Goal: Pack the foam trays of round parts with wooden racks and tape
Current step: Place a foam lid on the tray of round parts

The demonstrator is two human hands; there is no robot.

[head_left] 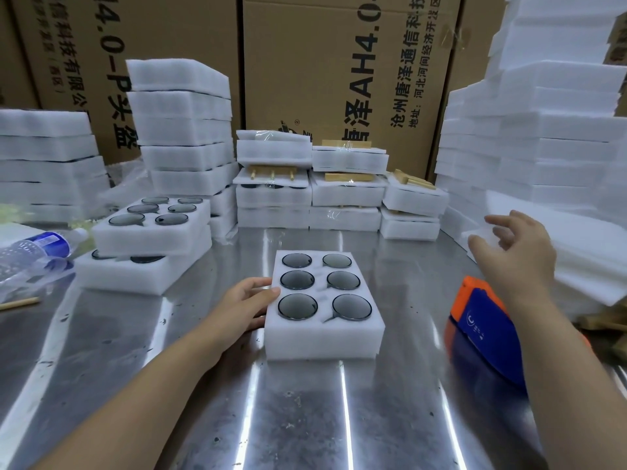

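A white foam tray [322,337] with several dark round parts in its holes stands in the middle of the metal table. My left hand [246,305] grips its left edge, thumb on top. My right hand [515,252] hovers open, fingers spread, just in front of a pile of thin white foam sheets [590,262] at the right. An orange and blue tape dispenser [481,327] lies under my right forearm. Taped trays with wooden racks [346,178] on them are stacked at the back centre.
Two more filled foam trays [149,232] are stacked at the left, beside a plastic water bottle [34,249]. Tall foam stacks [183,130] rise at left and right. Cardboard boxes [339,62] wall off the back. A wooden stick [20,303] lies at the left edge.
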